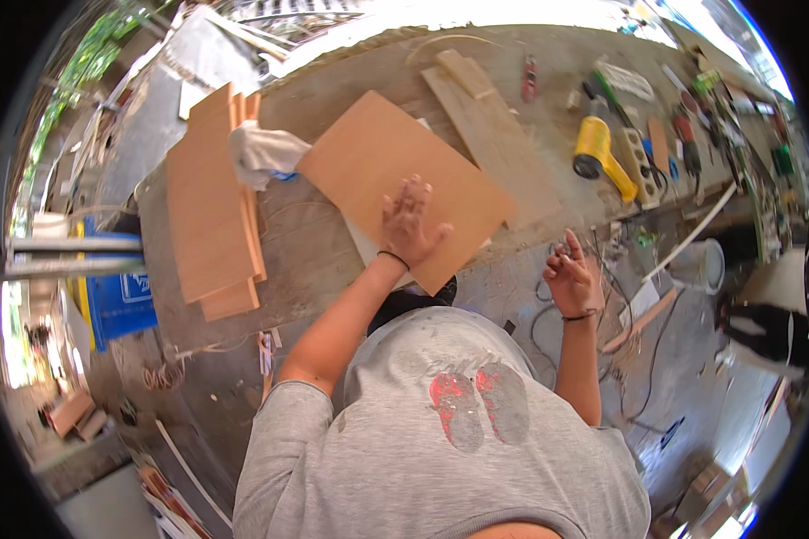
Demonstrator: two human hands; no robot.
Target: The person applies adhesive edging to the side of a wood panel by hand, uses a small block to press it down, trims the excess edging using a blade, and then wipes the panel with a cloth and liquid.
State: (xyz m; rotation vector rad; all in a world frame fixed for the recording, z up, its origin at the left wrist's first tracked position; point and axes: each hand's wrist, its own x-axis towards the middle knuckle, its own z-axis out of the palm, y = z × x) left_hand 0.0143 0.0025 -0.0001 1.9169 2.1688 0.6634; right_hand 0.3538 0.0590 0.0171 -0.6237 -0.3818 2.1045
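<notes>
The workbench (301,244) before me carried stacked brown boards (208,198) at left, a rectangular panel (382,157) overlapping a pale plank (505,148) mid-bench, a red tool (529,79) beyond, a yellow power tool (593,146) at right.

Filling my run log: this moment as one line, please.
Left hand: spread on rectangular brown wooden board | Right hand: apart from board, fingers partly curled

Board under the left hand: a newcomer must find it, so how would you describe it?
Find the large workbench facing the person. On it, a flat orange-brown board lies aslant under the spread left hand. The similar boards to its left are stacked; the plank to its right is paler.
</notes>
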